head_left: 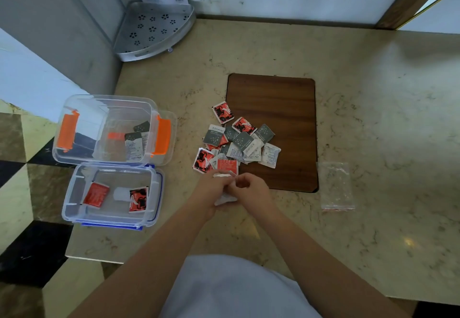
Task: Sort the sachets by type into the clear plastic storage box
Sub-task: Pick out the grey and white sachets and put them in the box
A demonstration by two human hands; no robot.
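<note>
At the near edge of the sachet pile, both hands meet over the beige marble counter (348, 98): the left hand (211, 190) and right hand (251, 188) have fingers curled in together around a white crumpled sachet (224, 199), part showing below the left palm and a bit of white edge above the knuckles; exact pinch points hidden. The loose pile of red-black, grey and white sachets (236, 140) lies just beyond the fingertips, half on the brown wooden board (273, 98). Both clear boxes sit to the left of the hands, so the left hand is nearer: the clear plastic box with blue clips (72, 208) holds two red sachets and a white one, near and roughly level with the hands; the clear plastic box with orange clips (64, 148) holds grey sachets, farther back. Judged next: the white sachet goes left, likely into the blue-clip box beside the white one there. A clear zip bag (336, 185) lies on the right.
</note>
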